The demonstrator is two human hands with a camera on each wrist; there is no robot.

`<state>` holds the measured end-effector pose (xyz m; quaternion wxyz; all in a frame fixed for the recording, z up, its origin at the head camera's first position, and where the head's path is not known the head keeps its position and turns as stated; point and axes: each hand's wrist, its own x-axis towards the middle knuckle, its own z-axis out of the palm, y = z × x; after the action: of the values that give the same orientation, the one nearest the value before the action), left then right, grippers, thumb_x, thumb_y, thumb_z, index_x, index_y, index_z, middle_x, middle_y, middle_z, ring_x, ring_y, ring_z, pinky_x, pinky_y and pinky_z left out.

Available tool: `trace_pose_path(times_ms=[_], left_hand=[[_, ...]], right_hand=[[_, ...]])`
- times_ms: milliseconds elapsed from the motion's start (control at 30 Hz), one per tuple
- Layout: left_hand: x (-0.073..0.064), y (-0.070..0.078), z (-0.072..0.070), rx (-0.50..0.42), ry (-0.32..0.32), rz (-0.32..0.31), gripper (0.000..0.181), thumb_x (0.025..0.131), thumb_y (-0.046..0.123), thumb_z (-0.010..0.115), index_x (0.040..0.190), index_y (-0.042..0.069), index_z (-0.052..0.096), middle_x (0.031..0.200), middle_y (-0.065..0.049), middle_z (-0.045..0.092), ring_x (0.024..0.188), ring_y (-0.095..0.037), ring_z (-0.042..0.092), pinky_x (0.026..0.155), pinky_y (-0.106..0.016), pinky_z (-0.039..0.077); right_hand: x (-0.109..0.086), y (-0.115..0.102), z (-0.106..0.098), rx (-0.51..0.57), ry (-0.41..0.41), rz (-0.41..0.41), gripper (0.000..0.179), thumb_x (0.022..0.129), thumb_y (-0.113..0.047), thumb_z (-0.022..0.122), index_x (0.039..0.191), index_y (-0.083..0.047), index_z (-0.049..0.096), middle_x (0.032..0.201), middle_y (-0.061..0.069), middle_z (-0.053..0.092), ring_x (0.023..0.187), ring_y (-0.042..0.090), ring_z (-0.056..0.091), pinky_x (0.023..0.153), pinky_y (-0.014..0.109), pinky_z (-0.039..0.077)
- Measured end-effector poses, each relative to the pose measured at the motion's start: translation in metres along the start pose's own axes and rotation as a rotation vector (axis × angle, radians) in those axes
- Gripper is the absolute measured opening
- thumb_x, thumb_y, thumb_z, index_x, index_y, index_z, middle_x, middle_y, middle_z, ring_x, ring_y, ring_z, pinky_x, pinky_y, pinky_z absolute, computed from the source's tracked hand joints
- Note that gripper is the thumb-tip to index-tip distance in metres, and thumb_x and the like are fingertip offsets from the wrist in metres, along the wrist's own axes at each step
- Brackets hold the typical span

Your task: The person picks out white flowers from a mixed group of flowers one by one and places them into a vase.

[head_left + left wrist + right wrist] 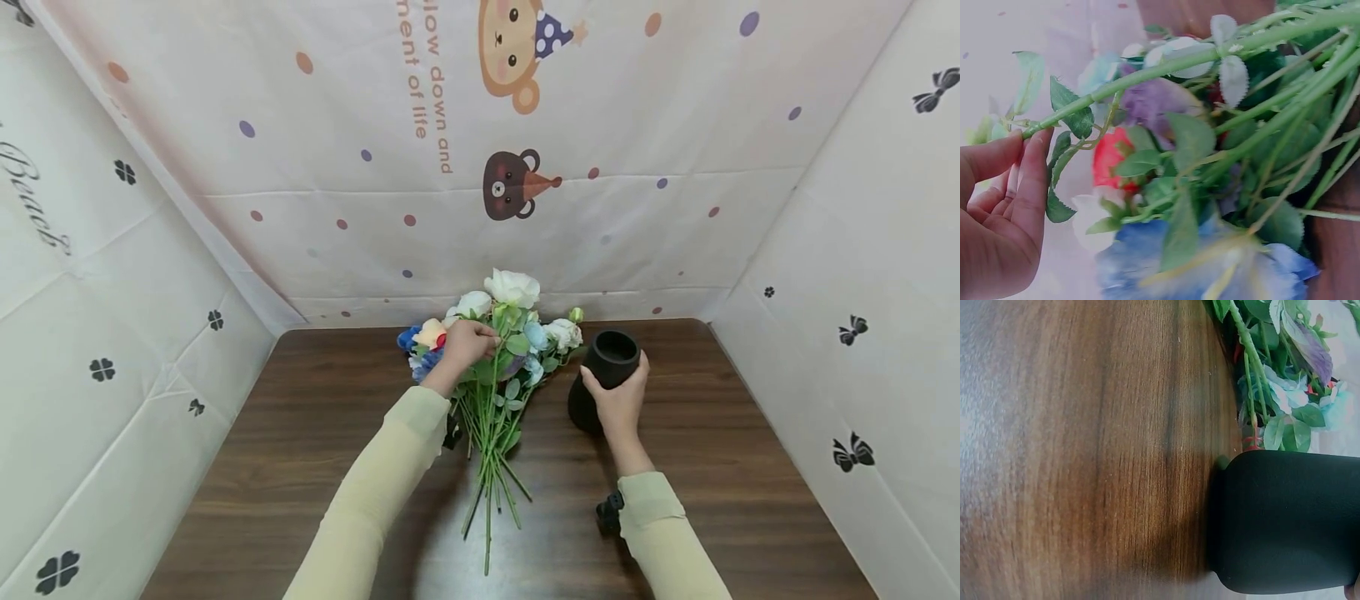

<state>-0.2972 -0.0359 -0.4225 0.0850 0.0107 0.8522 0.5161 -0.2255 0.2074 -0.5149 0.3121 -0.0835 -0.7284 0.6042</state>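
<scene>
Well, the left hand (467, 348) pinches a flower stem (1185, 60) mid-frame while the right hand (624, 407), right of centre, grips a black vase (610, 373), its dark inside unreadable.

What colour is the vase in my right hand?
The vase is black, showing best in the head view.

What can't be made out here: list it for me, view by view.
- Head: the inside bottom of the vase, lost in darkness; whatever lies behind the left hand, which covers it.
- Left wrist: the blue flower, blurred and cut off by the bottom edge; the pinched stem's right end, beyond the right edge.
- Right wrist: the vase's mouth and most of the right hand, outside the picture.
</scene>
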Motion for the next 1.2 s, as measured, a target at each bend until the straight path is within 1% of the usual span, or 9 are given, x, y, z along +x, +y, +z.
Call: trace_pose_path(times_ms=[133, 233, 367, 500, 667, 833, 933, 1067, 1200], left_hand=[[-0.004, 0.007, -0.002, 0.009, -0.005, 0.029, 0.021, 0.098, 0.012, 0.069, 0.112, -0.001, 0.077, 0.104, -0.021, 0.077, 0.086, -0.027, 0.075, 0.076, -0.035, 0.062], [-0.008, 0.014, -0.003, 0.011, 0.017, 0.063, 0.019, 0.097, 0.012, 0.070, 0.109, -0.001, 0.078, 0.101, -0.021, 0.078, 0.083, -0.025, 0.074, 0.071, -0.031, 0.060], [-0.017, 0.027, -0.006, 0.013, 0.046, 0.127, 0.017, 0.097, 0.011, 0.070, 0.106, -0.001, 0.079, 0.099, -0.020, 0.079, 0.082, -0.025, 0.075, 0.066, -0.026, 0.056], [-0.026, 0.039, -0.010, 0.051, 0.069, 0.195, 0.017, 0.096, 0.012, 0.071, 0.106, 0.001, 0.079, 0.097, -0.018, 0.079, 0.083, -0.027, 0.075, 0.066, -0.025, 0.055], [-0.036, 0.050, -0.014, 0.084, 0.103, 0.267, 0.016, 0.096, 0.014, 0.071, 0.103, 0.002, 0.080, 0.094, -0.016, 0.080, 0.082, -0.026, 0.075, 0.065, -0.026, 0.056], [-0.045, 0.058, -0.017, 0.112, 0.139, 0.316, 0.016, 0.096, 0.015, 0.071, 0.102, 0.003, 0.080, 0.095, -0.014, 0.079, 0.080, -0.026, 0.073, 0.062, -0.026, 0.052], [-0.051, 0.064, -0.018, 0.131, 0.157, 0.347, 0.015, 0.096, 0.015, 0.071, 0.101, 0.003, 0.079, 0.093, -0.014, 0.079, 0.080, -0.027, 0.073, 0.063, -0.027, 0.053], [-0.063, 0.071, -0.019, 0.151, 0.183, 0.423, 0.014, 0.096, 0.013, 0.071, 0.099, 0.003, 0.080, 0.092, -0.013, 0.079, 0.078, -0.026, 0.073, 0.065, -0.028, 0.055], [-0.075, 0.080, -0.020, 0.146, 0.211, 0.516, 0.012, 0.094, 0.009, 0.072, 0.096, 0.000, 0.079, 0.088, -0.015, 0.079, 0.074, -0.027, 0.072, 0.064, -0.027, 0.054]], right_hand=[[0.000, 0.000, -0.001, -0.007, 0.004, 0.005, 0.092, 0.080, -0.005, 0.085, 0.154, 0.000, 0.030, 0.151, 0.026, 0.041, 0.136, 0.041, 0.046, 0.118, 0.059, 0.033], [0.001, -0.001, -0.002, -0.008, 0.004, 0.009, 0.091, 0.081, -0.005, 0.085, 0.154, 0.001, 0.030, 0.151, 0.026, 0.040, 0.137, 0.041, 0.045, 0.118, 0.059, 0.032], [0.001, -0.001, -0.002, -0.010, 0.009, 0.013, 0.091, 0.082, -0.006, 0.084, 0.154, 0.002, 0.030, 0.151, 0.026, 0.040, 0.138, 0.040, 0.045, 0.118, 0.059, 0.032], [0.001, -0.002, -0.003, -0.013, 0.016, 0.011, 0.090, 0.081, -0.005, 0.084, 0.153, 0.001, 0.030, 0.151, 0.025, 0.041, 0.138, 0.039, 0.045, 0.118, 0.058, 0.033], [0.002, -0.001, -0.002, -0.023, 0.018, 0.007, 0.091, 0.081, -0.004, 0.084, 0.154, 0.002, 0.030, 0.151, 0.026, 0.040, 0.137, 0.040, 0.045, 0.117, 0.059, 0.033], [0.001, 0.000, -0.002, -0.034, 0.012, 0.002, 0.092, 0.081, -0.005, 0.085, 0.154, 0.002, 0.029, 0.152, 0.027, 0.039, 0.138, 0.041, 0.045, 0.117, 0.059, 0.033], [0.000, -0.001, -0.001, -0.037, 0.007, -0.004, 0.092, 0.081, -0.006, 0.085, 0.154, 0.002, 0.029, 0.152, 0.027, 0.039, 0.138, 0.041, 0.045, 0.118, 0.059, 0.033], [-0.001, -0.001, -0.001, -0.030, 0.000, -0.011, 0.092, 0.081, -0.005, 0.085, 0.154, 0.001, 0.029, 0.151, 0.027, 0.039, 0.137, 0.042, 0.045, 0.118, 0.060, 0.033], [-0.002, -0.002, -0.001, -0.024, -0.005, -0.011, 0.092, 0.081, -0.005, 0.084, 0.154, 0.001, 0.029, 0.151, 0.027, 0.039, 0.137, 0.042, 0.045, 0.117, 0.060, 0.033]])
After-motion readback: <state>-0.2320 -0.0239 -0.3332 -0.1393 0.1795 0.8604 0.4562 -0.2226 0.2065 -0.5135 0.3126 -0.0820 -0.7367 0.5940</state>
